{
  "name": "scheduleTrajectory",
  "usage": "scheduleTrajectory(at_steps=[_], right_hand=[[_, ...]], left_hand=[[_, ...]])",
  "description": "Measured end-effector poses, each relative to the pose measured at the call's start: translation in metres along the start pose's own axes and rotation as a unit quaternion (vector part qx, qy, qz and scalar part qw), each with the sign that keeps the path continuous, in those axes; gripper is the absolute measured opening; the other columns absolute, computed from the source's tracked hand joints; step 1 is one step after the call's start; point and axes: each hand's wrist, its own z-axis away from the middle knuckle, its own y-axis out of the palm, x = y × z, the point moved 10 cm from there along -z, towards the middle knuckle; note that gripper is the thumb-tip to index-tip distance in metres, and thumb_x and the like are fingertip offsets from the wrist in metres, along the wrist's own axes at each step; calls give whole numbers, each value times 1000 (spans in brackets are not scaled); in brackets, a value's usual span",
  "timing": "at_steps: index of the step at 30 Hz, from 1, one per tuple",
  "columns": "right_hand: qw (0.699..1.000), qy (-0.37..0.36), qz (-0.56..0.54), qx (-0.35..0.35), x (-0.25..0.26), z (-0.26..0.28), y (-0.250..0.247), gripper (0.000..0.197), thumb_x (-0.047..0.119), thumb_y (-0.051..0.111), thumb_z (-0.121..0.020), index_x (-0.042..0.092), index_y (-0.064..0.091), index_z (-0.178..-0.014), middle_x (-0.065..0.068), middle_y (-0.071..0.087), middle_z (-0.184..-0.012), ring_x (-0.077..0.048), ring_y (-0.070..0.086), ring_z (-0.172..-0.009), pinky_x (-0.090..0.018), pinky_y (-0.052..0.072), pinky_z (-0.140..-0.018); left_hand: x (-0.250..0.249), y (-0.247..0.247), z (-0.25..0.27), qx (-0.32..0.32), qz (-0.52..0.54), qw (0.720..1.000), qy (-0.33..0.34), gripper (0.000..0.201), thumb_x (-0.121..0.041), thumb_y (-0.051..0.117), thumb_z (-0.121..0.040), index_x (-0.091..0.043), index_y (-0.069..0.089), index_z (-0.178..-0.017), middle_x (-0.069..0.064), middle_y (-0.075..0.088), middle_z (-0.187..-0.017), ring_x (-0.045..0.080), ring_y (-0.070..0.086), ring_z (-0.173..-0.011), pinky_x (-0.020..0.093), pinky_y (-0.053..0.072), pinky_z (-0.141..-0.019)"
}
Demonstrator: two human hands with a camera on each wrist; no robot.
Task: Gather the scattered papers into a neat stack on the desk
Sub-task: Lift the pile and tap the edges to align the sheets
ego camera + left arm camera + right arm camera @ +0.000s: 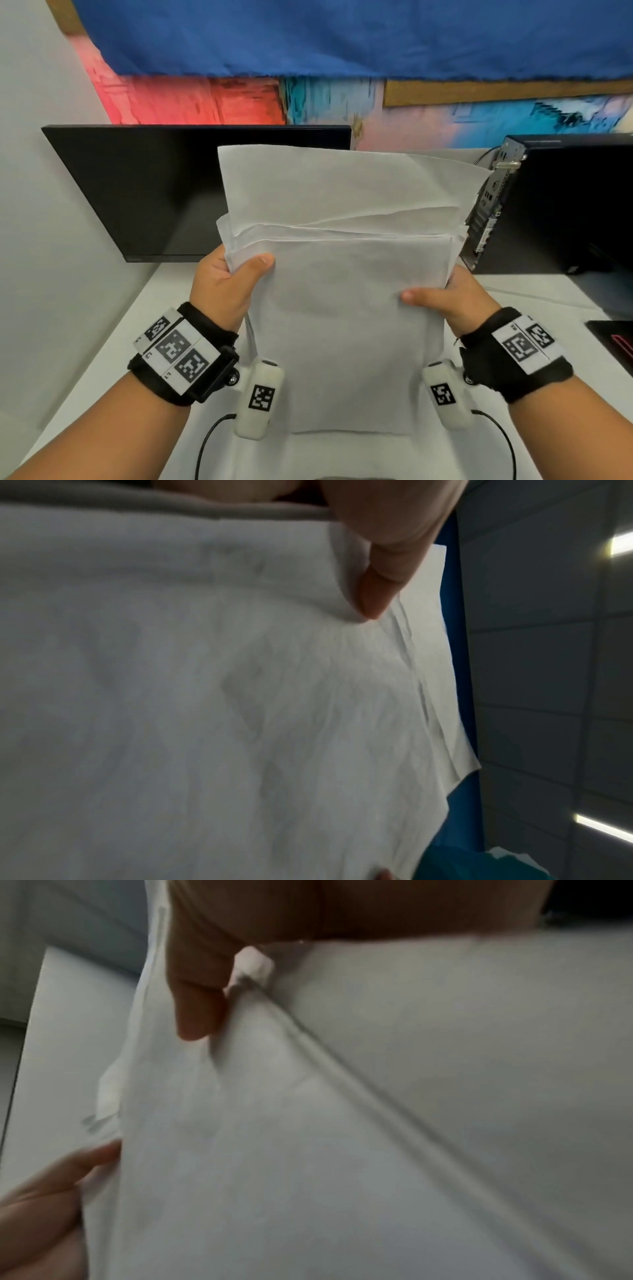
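Head view: both hands (pixel 226 284) pinch upright papers (pixel 342 308) by side edges.

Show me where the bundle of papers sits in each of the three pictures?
Head: papers centre, upright between both hands.
Left wrist: papers fill the left and middle.
Right wrist: papers fill most of the frame.
Shared landmark: left hand's thumb on the front sheet.

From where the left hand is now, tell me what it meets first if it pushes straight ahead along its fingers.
Probably the black monitor: the left hand, gripping the papers at their left edge, points toward its lower edge. Depth is unclear, so the gap can't be judged.
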Motion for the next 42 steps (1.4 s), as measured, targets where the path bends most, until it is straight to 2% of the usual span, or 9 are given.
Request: scheduleTrajectory(at_steps=[8, 16, 19, 22, 26, 32, 35, 38, 42], right_hand=[[973, -131, -60, -181, 29, 30, 8, 23, -4, 68, -76, 16, 67, -88, 16, 74, -71, 0, 69, -67, -12, 52, -58], [937, -279, 44, -208, 72, 44, 7, 65, -10, 66, -76, 35, 39, -115, 30, 58, -104, 3, 59, -97, -19, 51, -84], [904, -372, 74, -198, 98, 52, 10, 69, 3, 65, -78, 43, 36, -126, 8, 53, -110, -17, 56, -102, -31, 50, -92], [873, -429, 124, -196, 115, 56, 14, 52, 13, 61, -82, 43, 47, -123, 5, 52, -108, -12, 53, -104, -27, 44, -95], [863, -407, 183, -239, 120, 51, 6, 4, 21, 57, -85, 22, 61, -84, -4, 54, -93, 2, 51, -94, -14, 40, -87], [881, -384, 136, -240, 121, 45, 4, 31, 10, 60, -84, 33, 46, -98, 24, 56, -96, 9, 53, -87, -11, 45, -77], [873, -395, 162, -234, 123, 46, 8, 24, 18, 56, -86, 36, 50, -100, 20, 54, -98, -2, 53, -93, -24, 46, -86], [865, -399, 187, -240, 123, 44, 8, 11, 16, 54, -87, 27, 57, -83, 8, 53, -90, -1, 51, -91, -16, 40, -86], [862, -395, 210, -239, 121, 38, 6, 1, 16, 56, -84, 16, 57, -84, 5, 54, -86, 12, 48, -90, -8, 36, -85]], left_hand=[[-39, 12, 19, -13, 9, 995, 98, 40, -15, 60, -75, -35, 48, -107, -35, 64, -95, -11, 61, -93, 7, 47, -73], [-64, 25, 16, 39, -9, 983, 177, 62, -20, 61, -75, -35, 30, -126, -24, 59, -119, 2, 58, -111, 21, 50, -90], [-74, 24, 8, 31, -19, 980, 195, 46, -32, 62, -77, -39, 45, -120, -1, 60, -119, 19, 59, -112, 35, 50, -93], [-72, 17, 0, -7, -44, 983, 180, 16, -35, 55, -78, -35, 58, -94, -19, 69, -91, -1, 63, -89, 18, 51, -79], [-60, 7, -7, -45, -9, 990, 130, 11, -36, 50, -75, -38, 61, -74, -13, 65, -76, 12, 59, -77, 30, 48, -72], [-67, 24, -8, 22, 49, 987, 155, 43, 5, 43, -81, -29, 42, -108, -6, 67, -100, 0, 64, -94, 17, 49, -80], [-70, 24, -7, 20, -7, 985, 173, 34, -15, 52, -83, -33, 47, -111, -8, 63, -107, 1, 62, -100, 20, 49, -84], [-65, 17, -8, -15, -58, 987, 149, 16, -35, 51, -79, -33, 56, -94, -24, 68, -89, -3, 63, -87, 16, 50, -77], [-58, 9, -11, -53, -59, 992, 101, 14, -24, 46, -79, -30, 57, -83, -12, 67, -85, 17, 64, -87, 33, 53, -77]])
